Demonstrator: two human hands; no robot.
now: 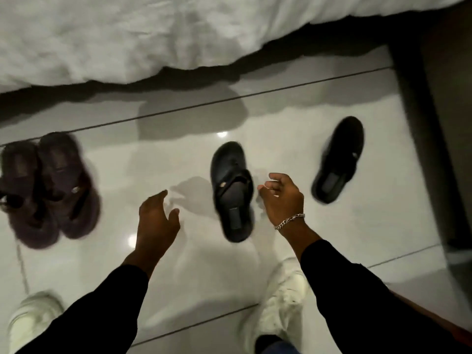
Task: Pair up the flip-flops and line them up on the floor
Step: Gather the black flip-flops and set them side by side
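Your left hand [157,221] hangs at the centre of the frame, fingers spread wide and holding nothing, above bare floor [370,226]. Your right hand [282,198] sits just right of centre, fingers loosely curled and apart, also empty, with a chain bracelet [290,221] at the wrist. Between your hands, closer to the right one, a black flip-flop [232,191] lies on the tiles, its toe toward the top of the frame. Its mate [338,159] lies well apart at the right, tilted, near a dark cabinet [439,123]. At the left edge a purple pair [48,187] sits side by side, touching, though blurred. Your white shoes [281,310] show along the bottom. White bedding [153,34] fills the top of the frame.
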